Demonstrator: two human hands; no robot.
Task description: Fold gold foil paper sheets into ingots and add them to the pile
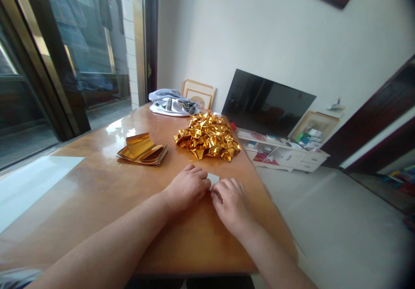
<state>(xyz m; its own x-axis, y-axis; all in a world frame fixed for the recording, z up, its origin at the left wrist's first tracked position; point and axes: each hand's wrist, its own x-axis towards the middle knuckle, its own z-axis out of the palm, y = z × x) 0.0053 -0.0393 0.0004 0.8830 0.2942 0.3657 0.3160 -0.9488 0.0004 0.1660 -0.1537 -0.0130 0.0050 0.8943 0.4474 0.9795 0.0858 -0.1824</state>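
Observation:
My left hand [187, 187] and my right hand [231, 201] lie close together on the wooden table [97, 194], both pressing a small sheet of paper [213, 179] whose pale side shows between the fingers. Most of the sheet is hidden under the hands. Beyond them a heap of folded gold foil pieces [208, 136] rests near the table's right edge. A stack of flat gold foil sheets [142, 149] lies to the left of the heap, its top sheet curling up.
A crumpled grey cloth [173, 103] sits at the table's far end, with framed pictures [198, 93] leaning on the wall. A dark television [267, 103] stands on a low white cabinet [285, 155] to the right. Glass doors run along the left.

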